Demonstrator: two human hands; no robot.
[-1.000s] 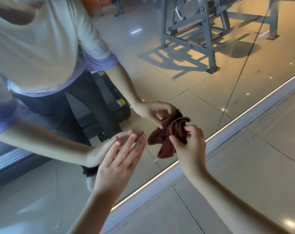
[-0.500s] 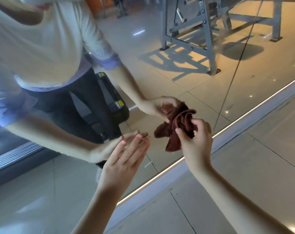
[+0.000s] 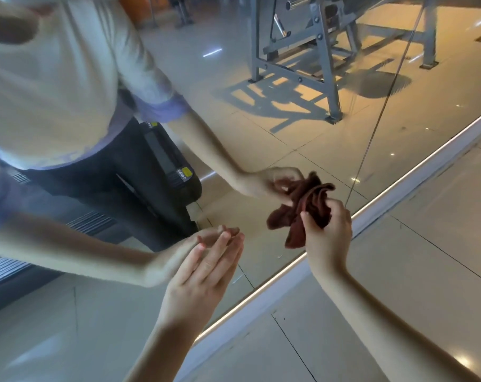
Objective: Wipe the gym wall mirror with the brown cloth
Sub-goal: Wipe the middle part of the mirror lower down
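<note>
Left hand [image 3: 203,274]: fingers straight and together, holding nothing, with the tips right at the glass.
Right hand [image 3: 327,232]: fingers and thumb pinch the brown cloth [image 3: 302,208].
Cloth: bunched, bulging above and left of the fingers, a tail hanging below the thumb — it meets its own reflection.
Mirror [image 3: 261,139]: rises from a white base strip [image 3: 261,304]; a grey metal frame [image 3: 302,51] shows reflected.

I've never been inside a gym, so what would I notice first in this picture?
The bunched brown cloth stands out most, pinched in the right hand low down at the wall mirror. Beside it, the left hand is held open with straight fingers and holds nothing. The mirror shows the person's reflection on the left and a grey metal gym frame at the top.
</note>
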